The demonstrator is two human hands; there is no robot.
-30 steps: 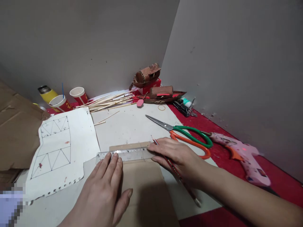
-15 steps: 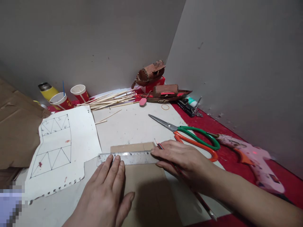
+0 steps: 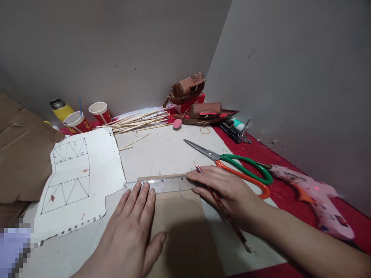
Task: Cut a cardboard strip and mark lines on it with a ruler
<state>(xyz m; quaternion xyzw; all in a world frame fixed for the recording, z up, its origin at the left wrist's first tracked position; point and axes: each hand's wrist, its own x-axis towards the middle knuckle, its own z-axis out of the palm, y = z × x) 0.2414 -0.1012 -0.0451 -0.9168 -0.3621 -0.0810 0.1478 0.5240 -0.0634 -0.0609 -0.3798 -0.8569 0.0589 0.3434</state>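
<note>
A clear ruler [image 3: 171,184] lies across the top end of a brown cardboard piece [image 3: 179,224]. My left hand [image 3: 131,227] lies with its fingers spread, the fingertips on the ruler's left part and the thumb over the cardboard. At the ruler's right end, my right hand [image 3: 224,189] is closed around a red and dark pencil [image 3: 222,206], its fingertips touching the ruler. The pencil's tip points away, above the ruler. Just beyond my right hand are scissors [image 3: 214,154] with green and orange handles.
A sheet with truss drawings [image 3: 98,166] lies left, beside brown cardboard [image 3: 26,154]. Thin wooden sticks [image 3: 139,122], paper cups [image 3: 100,112], a yellow bottle [image 3: 62,111] and model boats [image 3: 205,112] stand at the back. A pink glue gun [image 3: 321,200] is at the right.
The ruler has moved away from me, toward the cardboard's far edge, with both hands. The pencil has shifted in my right hand. The view has shifted slightly.
</note>
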